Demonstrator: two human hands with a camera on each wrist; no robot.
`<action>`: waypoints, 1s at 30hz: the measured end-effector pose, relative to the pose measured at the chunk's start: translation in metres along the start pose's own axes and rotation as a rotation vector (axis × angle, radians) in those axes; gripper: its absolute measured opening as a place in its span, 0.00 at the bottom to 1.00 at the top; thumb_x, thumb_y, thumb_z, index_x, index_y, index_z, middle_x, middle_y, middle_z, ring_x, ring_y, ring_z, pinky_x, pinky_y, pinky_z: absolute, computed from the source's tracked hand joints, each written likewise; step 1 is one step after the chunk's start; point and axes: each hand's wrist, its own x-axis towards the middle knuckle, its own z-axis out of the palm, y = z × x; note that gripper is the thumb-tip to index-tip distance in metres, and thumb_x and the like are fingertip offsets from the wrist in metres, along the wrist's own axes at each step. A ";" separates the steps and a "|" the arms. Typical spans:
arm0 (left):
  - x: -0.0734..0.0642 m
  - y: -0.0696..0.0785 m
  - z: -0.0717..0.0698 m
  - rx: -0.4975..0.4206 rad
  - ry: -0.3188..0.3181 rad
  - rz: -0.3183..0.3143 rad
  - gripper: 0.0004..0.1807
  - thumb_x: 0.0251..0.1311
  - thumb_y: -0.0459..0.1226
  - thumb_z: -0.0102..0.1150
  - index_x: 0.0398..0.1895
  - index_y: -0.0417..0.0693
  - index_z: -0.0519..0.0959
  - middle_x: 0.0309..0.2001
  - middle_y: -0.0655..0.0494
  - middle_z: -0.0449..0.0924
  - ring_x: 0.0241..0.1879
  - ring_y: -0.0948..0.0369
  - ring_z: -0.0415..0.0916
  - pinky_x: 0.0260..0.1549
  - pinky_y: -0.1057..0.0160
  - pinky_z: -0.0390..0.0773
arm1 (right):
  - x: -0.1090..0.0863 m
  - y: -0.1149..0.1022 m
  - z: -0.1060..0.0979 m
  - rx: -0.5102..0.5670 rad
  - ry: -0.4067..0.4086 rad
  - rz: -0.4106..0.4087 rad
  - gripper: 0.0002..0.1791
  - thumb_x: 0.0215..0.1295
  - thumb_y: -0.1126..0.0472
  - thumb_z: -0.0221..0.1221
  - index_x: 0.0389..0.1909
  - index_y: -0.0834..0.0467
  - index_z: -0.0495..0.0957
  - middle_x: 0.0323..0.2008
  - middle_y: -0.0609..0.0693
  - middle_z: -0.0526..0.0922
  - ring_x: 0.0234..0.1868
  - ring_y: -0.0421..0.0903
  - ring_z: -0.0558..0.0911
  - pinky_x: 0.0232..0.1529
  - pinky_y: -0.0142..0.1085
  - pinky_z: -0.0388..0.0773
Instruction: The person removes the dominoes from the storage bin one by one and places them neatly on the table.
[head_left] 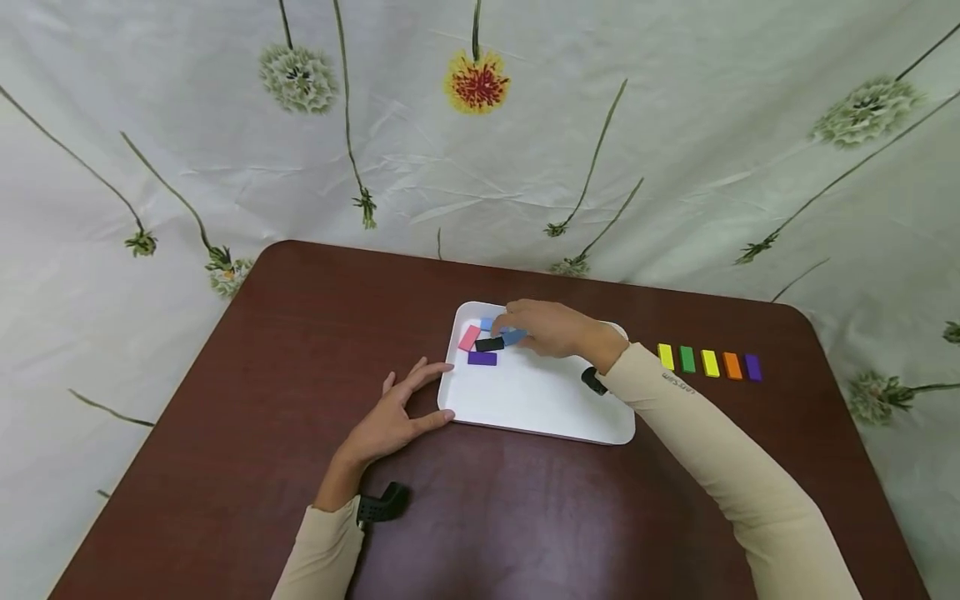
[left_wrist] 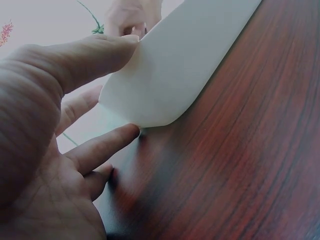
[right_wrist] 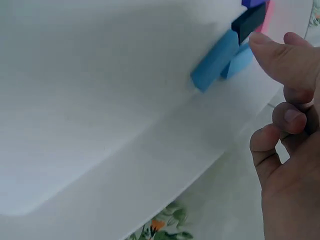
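A white tray lies on the table with small rectangular blocks at its left end. Among these are a black block, a purple block, a pink block and a blue block. My right hand hovers over this group, fingers loosely bent. In the right wrist view, its thumb tip is right at the black block, beside the blue block. With fingers spread and fairly straight, my left hand touches the tray's left side and near corner.
To the right of the tray, a row of several blocks stands on the brown table: yellow, green, yellow, orange and purple. A flower-printed curtain hangs behind the table. Dark straps circle the wrists.
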 end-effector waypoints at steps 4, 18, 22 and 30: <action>-0.001 0.000 0.002 -0.003 -0.007 -0.007 0.36 0.60 0.44 0.71 0.72 0.58 0.68 0.74 0.50 0.64 0.80 0.48 0.42 0.70 0.33 0.25 | 0.011 -0.008 0.009 -0.016 -0.083 0.003 0.23 0.67 0.68 0.62 0.59 0.44 0.77 0.47 0.49 0.78 0.51 0.45 0.76 0.56 0.42 0.77; 0.000 0.000 0.001 0.005 0.002 0.013 0.36 0.59 0.44 0.71 0.71 0.59 0.68 0.74 0.50 0.65 0.80 0.47 0.42 0.70 0.32 0.25 | 0.028 -0.022 0.018 -0.052 -0.139 -0.057 0.28 0.67 0.70 0.59 0.64 0.43 0.74 0.51 0.48 0.79 0.53 0.44 0.76 0.58 0.39 0.75; 0.000 0.001 0.000 0.006 0.003 0.011 0.36 0.59 0.43 0.71 0.71 0.59 0.68 0.74 0.49 0.65 0.80 0.47 0.42 0.70 0.32 0.25 | 0.030 -0.022 0.018 -0.064 -0.159 -0.031 0.28 0.68 0.68 0.59 0.65 0.42 0.74 0.51 0.48 0.79 0.52 0.43 0.76 0.59 0.38 0.75; 0.001 0.002 0.000 0.007 0.005 0.008 0.36 0.60 0.43 0.70 0.71 0.58 0.68 0.74 0.49 0.65 0.80 0.48 0.42 0.70 0.32 0.25 | 0.029 -0.023 0.017 -0.037 -0.196 -0.004 0.27 0.68 0.64 0.62 0.67 0.46 0.71 0.62 0.46 0.77 0.63 0.47 0.75 0.68 0.42 0.69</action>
